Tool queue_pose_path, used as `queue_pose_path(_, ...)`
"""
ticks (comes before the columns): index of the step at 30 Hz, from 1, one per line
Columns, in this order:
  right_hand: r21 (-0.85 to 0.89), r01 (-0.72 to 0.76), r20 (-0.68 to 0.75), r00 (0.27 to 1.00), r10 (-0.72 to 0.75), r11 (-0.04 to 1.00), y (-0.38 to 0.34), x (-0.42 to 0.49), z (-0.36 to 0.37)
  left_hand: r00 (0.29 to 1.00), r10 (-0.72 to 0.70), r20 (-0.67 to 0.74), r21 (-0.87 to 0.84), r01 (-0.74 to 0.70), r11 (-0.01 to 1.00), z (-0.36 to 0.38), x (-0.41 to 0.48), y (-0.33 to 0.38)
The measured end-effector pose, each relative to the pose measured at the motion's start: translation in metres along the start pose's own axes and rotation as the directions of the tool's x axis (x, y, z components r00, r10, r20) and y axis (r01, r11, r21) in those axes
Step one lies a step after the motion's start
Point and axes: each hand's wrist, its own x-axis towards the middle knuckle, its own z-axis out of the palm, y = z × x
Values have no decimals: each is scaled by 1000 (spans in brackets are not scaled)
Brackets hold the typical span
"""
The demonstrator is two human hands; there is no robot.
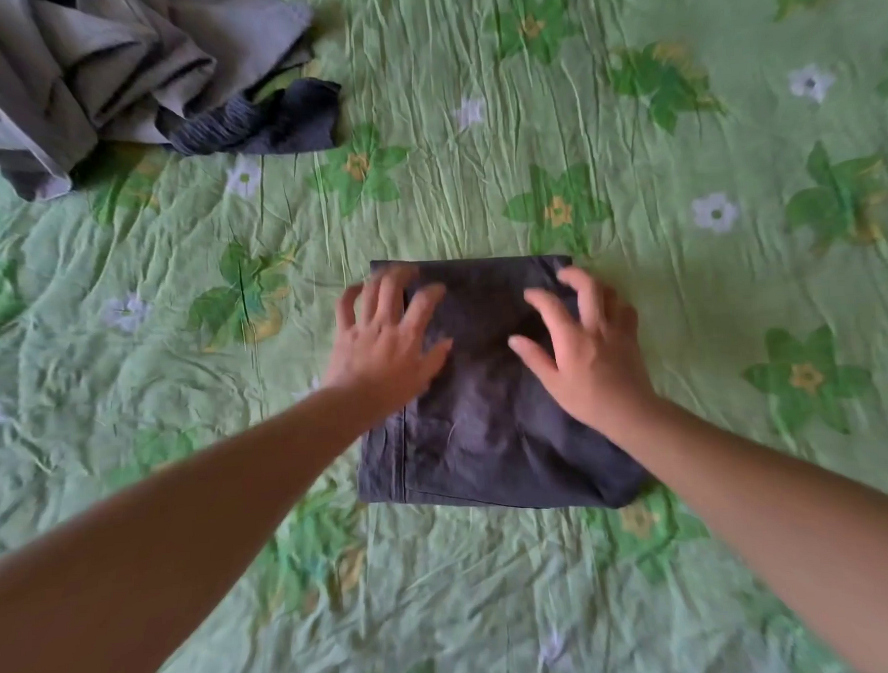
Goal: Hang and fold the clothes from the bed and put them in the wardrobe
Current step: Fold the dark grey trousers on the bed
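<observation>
A dark purple-grey garment [488,426], folded into a neat rectangle, lies flat in the middle of the bed. My left hand [385,339] is over its far left part with the fingers spread. Over the far right part is my right hand [581,344], its fingers spread and slightly bent. Both hands are blurred, and neither grips the cloth.
The bed is covered by a wrinkled green floral bedspread [680,169]. At the far left corner sits a heap of grey clothes [99,71], with a dark ribbed garment [266,121] lying at its right edge.
</observation>
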Motion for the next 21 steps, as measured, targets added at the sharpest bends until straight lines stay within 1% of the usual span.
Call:
queue_pose_path(1,-10,-60,69,996,61,998,1,23,-6,997,-45,71,-34,47,998,-6,22,-4)
queue_pose_path(2,-13,-119,199,973,119,993,1,43,-13,981,-78,175,-78,93,993,-12,42,-7)
queue_pose_path(3,6,-177,337,927,165,984,2,61,-15,952,-98,291,-127,140,982,-15,57,-10)
queue_pose_path(4,31,-230,440,877,193,973,4,75,-16,915,-102,389,-166,179,970,-16,69,-13)
queue_pose_path(5,51,-267,500,841,207,962,6,83,-18,888,-94,451,-185,196,963,-17,76,-14)
queue_pose_path(7,106,-346,548,803,236,932,9,91,-26,870,-76,488,-186,188,964,-24,79,-16)
queue_pose_path(9,149,-437,618,741,262,887,10,91,-37,850,-40,525,-166,148,975,-35,78,-16)
queue_pose_path(10,154,-456,648,716,259,876,11,90,-43,836,-24,548,-164,135,977,-41,78,-16)
queue_pose_path(12,143,-438,685,691,231,887,10,87,-60,813,9,582,-209,139,968,-56,76,-14)
queue_pose_path(14,144,-372,691,701,176,917,6,86,-80,828,56,558,-279,124,952,-74,72,-12)
queue_pose_path(16,174,-304,644,755,126,937,4,89,-107,881,82,465,-299,70,952,-100,71,-9)
queue_pose_path(19,204,-211,456,885,98,956,4,105,-158,966,63,250,-333,25,942,-148,78,-7)
queue_pose_path(21,170,-115,323,945,55,979,2,111,-187,988,63,140,-340,-11,940,-173,77,-4)
